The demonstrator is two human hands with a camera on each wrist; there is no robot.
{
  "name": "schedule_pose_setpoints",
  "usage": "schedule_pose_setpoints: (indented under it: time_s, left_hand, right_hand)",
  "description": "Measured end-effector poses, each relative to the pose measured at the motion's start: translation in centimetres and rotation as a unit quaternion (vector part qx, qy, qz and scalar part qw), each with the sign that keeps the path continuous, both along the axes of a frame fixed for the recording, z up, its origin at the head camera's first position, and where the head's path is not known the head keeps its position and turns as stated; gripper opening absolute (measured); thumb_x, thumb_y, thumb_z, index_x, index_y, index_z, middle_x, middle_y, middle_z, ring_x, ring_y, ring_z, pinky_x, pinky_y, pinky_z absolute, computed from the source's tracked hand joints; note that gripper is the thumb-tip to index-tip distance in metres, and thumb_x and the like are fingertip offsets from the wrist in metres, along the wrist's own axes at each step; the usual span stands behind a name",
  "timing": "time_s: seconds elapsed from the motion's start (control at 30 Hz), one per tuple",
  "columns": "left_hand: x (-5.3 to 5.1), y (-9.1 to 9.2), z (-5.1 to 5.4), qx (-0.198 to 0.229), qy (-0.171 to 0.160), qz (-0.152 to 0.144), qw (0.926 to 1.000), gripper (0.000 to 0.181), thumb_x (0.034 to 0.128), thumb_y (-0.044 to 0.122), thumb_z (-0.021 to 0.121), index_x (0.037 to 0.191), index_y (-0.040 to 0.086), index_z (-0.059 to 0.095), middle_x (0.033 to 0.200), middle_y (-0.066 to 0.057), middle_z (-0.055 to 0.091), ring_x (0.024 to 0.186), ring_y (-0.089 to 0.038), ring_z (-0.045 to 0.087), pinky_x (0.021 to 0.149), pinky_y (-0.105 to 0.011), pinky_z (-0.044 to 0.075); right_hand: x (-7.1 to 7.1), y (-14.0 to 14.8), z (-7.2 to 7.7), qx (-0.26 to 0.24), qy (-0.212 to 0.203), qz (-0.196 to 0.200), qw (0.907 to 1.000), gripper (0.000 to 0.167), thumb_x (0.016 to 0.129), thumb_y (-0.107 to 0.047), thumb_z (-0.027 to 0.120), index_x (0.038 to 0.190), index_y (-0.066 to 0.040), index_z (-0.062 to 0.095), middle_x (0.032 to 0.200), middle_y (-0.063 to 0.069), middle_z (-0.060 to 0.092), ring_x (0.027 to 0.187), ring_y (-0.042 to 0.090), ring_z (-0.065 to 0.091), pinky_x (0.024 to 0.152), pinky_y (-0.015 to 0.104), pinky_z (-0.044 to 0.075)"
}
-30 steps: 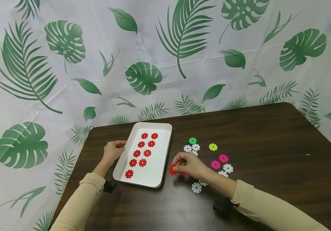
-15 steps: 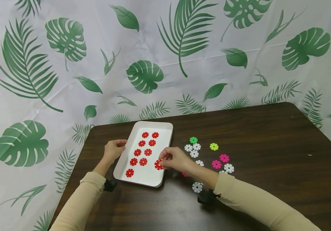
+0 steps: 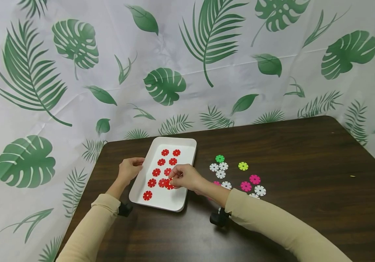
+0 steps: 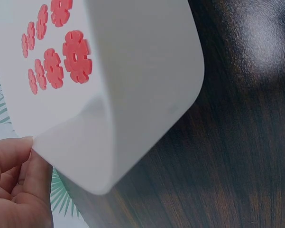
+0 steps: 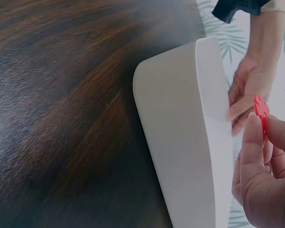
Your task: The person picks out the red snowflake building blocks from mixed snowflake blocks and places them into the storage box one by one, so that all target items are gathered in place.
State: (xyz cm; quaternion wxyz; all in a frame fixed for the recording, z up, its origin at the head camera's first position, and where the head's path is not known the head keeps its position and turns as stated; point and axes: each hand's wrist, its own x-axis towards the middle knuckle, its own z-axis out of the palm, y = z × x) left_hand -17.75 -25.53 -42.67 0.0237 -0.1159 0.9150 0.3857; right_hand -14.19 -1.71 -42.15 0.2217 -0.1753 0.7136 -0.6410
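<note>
A shallow white tray [image 3: 166, 201] sits on the left of the table, with several red notched discs [image 3: 147, 195] laid out in two columns inside it. At the tray's left side, my left hand [image 3: 129, 170] pinches the rim; the left wrist view shows its fingertips at that edge [image 4: 34, 139]. My right hand [image 3: 188, 177] is over the tray, pinching one red notched disc [image 5: 261, 107] between thumb and fingers. In the head view the pinched disc overlaps a disc of the right column, so whether they touch cannot be told.
Right of the tray, loose notched discs lie on the dark wood table [image 3: 292, 174]: white [image 3: 220, 174], pink [image 3: 246, 186], one green [image 3: 219, 158] and one yellow-green [image 3: 243, 166]. My right forearm hides some. A leaf-patterned cloth [image 3: 180, 120] hangs behind the table.
My right hand has carried the red disc leftward from beside the tray, over its right rim, to above the discs inside. The left hand stays on the rim.
</note>
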Motion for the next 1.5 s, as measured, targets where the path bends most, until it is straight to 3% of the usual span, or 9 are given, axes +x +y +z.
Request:
schedule_pose_setpoints:
  time_s: [0.27, 0.43, 0.63, 0.87, 1.2, 1.5]
  left_hand:
    - [-0.1, 0.0, 0.1, -0.002, 0.000, 0.001, 1.0000, 0.028, 0.0882, 0.000, 0.058, 0.115, -0.003, 0.064, 0.108, -0.021, 0.065, 0.093, -0.027, 0.058, 0.078, -0.033, 0.054]
    - [-0.1, 0.1, 0.2, -0.002, 0.000, 0.001, 1.0000, 0.028, 0.0885, 0.000, 0.058, 0.115, -0.003, 0.064, 0.108, -0.021, 0.065, 0.093, -0.027, 0.058, 0.079, -0.033, 0.054]
    - [-0.1, 0.0, 0.2, -0.001, -0.001, 0.000, 1.0000, 0.028, 0.0883, 0.000, 0.058, 0.115, -0.003, 0.064, 0.109, -0.021, 0.065, 0.094, -0.028, 0.059, 0.082, -0.035, 0.054]
    - [-0.3, -0.2, -0.1, 0.001, 0.006, -0.004, 1.0000, 0.027, 0.0879, 0.000, 0.059, 0.115, -0.003, 0.064, 0.108, -0.022, 0.066, 0.094, -0.028, 0.061, 0.082, -0.036, 0.054]
    - [-0.5, -0.2, -0.2, 0.000, 0.004, -0.002, 1.0000, 0.028, 0.0882, -0.001, 0.058, 0.115, -0.002, 0.064, 0.109, -0.021, 0.065, 0.093, -0.027, 0.060, 0.079, -0.033, 0.054]
    - [-0.3, -0.3, -0.4, 0.005, 0.003, -0.001, 1.0000, 0.028, 0.0887, -0.001, 0.057, 0.116, -0.003, 0.064, 0.110, -0.022, 0.065, 0.093, -0.028, 0.061, 0.081, -0.034, 0.054]
  right_hand:
    - [-0.4, -1.9, -0.3, 0.016, 0.004, -0.003, 0.9999, 0.010, 0.079, 0.010, 0.065, 0.087, 0.010, 0.060, 0.070, 0.006, 0.056, 0.063, 0.010, 0.056, 0.063, 0.027, 0.056]
    - [-0.6, -3.0, -0.6, 0.053, 0.016, -0.010, 0.9984, 0.007, 0.078, 0.008, 0.067, 0.081, 0.006, 0.062, 0.067, 0.004, 0.057, 0.058, 0.009, 0.057, 0.059, 0.025, 0.055]
    - [-0.9, -4.2, -1.5, 0.131, 0.041, -0.004, 0.9905, 0.009, 0.077, 0.005, 0.070, 0.078, -0.001, 0.064, 0.060, -0.001, 0.054, 0.053, 0.008, 0.055, 0.052, 0.019, 0.049]
    - [-0.8, -5.1, -2.6, 0.179, 0.084, 0.006, 0.9802, 0.011, 0.075, 0.002, 0.073, 0.075, -0.004, 0.064, 0.058, -0.004, 0.052, 0.052, 0.006, 0.047, 0.049, 0.016, 0.037]
    - [-0.4, -5.7, -3.1, 0.203, 0.142, 0.016, 0.9688, 0.009, 0.075, 0.004, 0.073, 0.075, -0.001, 0.065, 0.058, -0.004, 0.051, 0.054, 0.005, 0.044, 0.051, 0.015, 0.035]
    - [0.0, -6.3, -3.3, 0.214, 0.160, 0.014, 0.9636, 0.010, 0.075, 0.003, 0.073, 0.073, -0.002, 0.064, 0.059, -0.003, 0.051, 0.055, 0.005, 0.043, 0.052, 0.016, 0.035]
